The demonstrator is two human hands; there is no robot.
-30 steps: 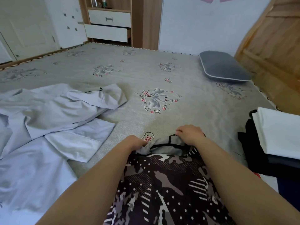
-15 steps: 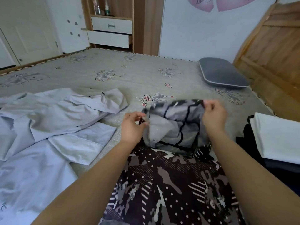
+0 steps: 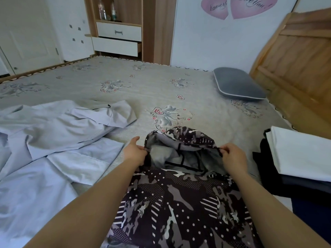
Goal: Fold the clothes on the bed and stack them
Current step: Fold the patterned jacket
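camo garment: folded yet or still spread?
Not folded. The camo garment lies spread toward the camera; left hand and right hand pinch its far edge, lifted, grey lining showing.

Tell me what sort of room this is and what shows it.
Almost certainly a home bedroom. The clothes lie on a wide bed with a flower-printed cover, a grey pillow sits by the wooden headboard, and a cabinet with drawers stands against the far wall.

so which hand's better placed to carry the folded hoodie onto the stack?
Right, probably. The right hand pinches the hoodie hood on the side nearest the stack; the left hand grips the far edge, beside the loose shirts.
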